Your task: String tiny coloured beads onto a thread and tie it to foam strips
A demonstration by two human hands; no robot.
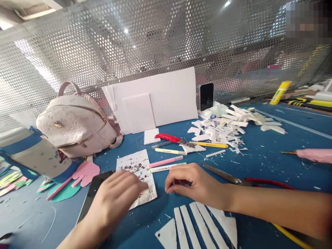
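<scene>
The two hands are apart from each other. The left hand [116, 193] is a bit blurry and bends over the near side of the white paper [151, 190]; its fingertips are hidden, so I can't tell if it holds anything. The right hand [190, 181] is just beside the paper, with thumb and pointing finger curled close, but I can't tell if something tiny is between them.

Tiny shiny bits [138, 166] lie on the paper, most of them toward the far side. For bits that small, I think a soft pinch with just the tips works best, one or two at a time. Go slow and don't puff, as they could fly off. It would help to keep the paper flat.

Nearer the body are the white strips [193, 224], laid side by side with thin gaps. Mind the wrists there, since a bump could push them crooked.

A dark phone [100, 180] is partly under the left hand. Past the paper are a pink pen [167, 161] and a red knife [168, 137], so reach around that blade with care
</scene>
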